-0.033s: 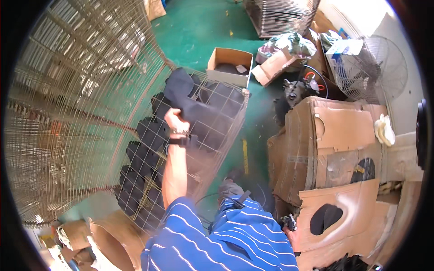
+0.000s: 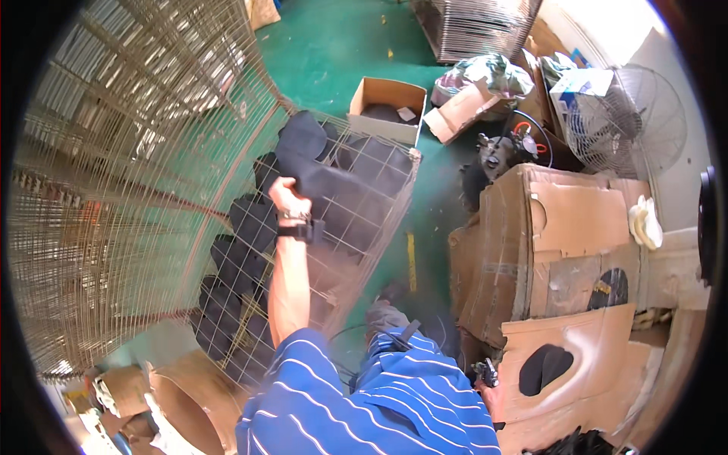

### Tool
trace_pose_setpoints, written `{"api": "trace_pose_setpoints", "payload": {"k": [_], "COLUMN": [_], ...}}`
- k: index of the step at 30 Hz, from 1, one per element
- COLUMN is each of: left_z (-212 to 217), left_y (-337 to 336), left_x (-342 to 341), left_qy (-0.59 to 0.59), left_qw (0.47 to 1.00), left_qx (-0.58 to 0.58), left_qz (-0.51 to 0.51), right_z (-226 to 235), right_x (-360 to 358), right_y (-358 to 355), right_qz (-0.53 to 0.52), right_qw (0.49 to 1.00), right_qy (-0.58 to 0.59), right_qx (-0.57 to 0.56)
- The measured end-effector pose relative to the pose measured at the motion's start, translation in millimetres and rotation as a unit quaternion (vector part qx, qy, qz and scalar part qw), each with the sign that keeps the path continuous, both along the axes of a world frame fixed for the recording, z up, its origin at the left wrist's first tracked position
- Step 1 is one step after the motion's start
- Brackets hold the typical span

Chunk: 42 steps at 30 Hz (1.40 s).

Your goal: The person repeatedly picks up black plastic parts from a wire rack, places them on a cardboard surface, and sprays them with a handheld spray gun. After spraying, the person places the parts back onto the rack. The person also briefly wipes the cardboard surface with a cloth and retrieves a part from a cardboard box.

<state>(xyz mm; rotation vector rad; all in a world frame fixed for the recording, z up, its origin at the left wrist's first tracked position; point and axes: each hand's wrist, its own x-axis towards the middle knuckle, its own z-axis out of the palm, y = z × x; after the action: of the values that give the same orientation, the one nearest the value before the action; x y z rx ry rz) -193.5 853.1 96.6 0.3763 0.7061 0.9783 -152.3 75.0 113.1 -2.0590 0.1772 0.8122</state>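
My left hand (image 2: pixel 290 200) is closed at the near end of a dark rounded pad (image 2: pixel 327 180), over a wire mesh rack shelf (image 2: pixel 362 262). Several similar black pads (image 2: pixel 246 220) lie in rows on this mesh, along its left side and far end. Low at the right, my right hand (image 2: pixel 491 396) is closed round a small metal tool that looks like a spray gun (image 2: pixel 485 371); its lower part is hidden by the hand and sleeve. Just right of it, a black pad (image 2: pixel 546 369) with two rounded lobes lies on a cardboard sheet (image 2: pixel 599 398) marked with a whitish haze.
Tall wire racks (image 2: pixel 114 189) rise on the left. Ahead stands an open carton (image 2: pixel 387 125) with dark pieces inside. A large cardboard box (image 2: pixel 504 243) stands at the right, with a white glove (image 2: pixel 644 222) beside it. Behind are a metal pump-like device (image 2: pixel 494 154) and a fan (image 2: pixel 633 117).
My left hand has shifted slightly left and away from me, and the dark pad's near end has moved with it. The right hand stays where it was.
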Motion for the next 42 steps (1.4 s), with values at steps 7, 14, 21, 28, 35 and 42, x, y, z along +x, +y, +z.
{"api": "trace_pose_setpoints", "payload": {"k": [7,14,21,28,35,42], "left_z": [-42,-164,-164,-98,-54,-77], "left_y": [122,91,-122,-350,-600,-796], "left_x": [-63,-96,85,187,183,161], "left_qy": [-0.02,0.639,0.428,0.21,0.018,-0.106], "left_qw": [0.987,0.738,0.884,0.664,0.363,0.128], "left_qx": [-0.028,-0.051,0.189,0.372,0.627,0.747], "left_qz": [0.157,0.212,-0.007,-0.614,-0.689,-0.644], "right_z": [46,38,72,130,183,210], "right_x": [28,27,-8,-31,-121,-166], "right_y": [69,89,104,63,-32,-60], "right_qz": [-0.005,0.021,-0.052,-0.089,-0.358,-0.493], "right_qw": [0.998,0.999,0.997,0.975,0.912,0.836], "right_qy": [0.054,0.034,-0.035,-0.175,-0.183,-0.232], "right_qx": [-0.036,0.01,-0.053,-0.108,-0.075,-0.072]}}
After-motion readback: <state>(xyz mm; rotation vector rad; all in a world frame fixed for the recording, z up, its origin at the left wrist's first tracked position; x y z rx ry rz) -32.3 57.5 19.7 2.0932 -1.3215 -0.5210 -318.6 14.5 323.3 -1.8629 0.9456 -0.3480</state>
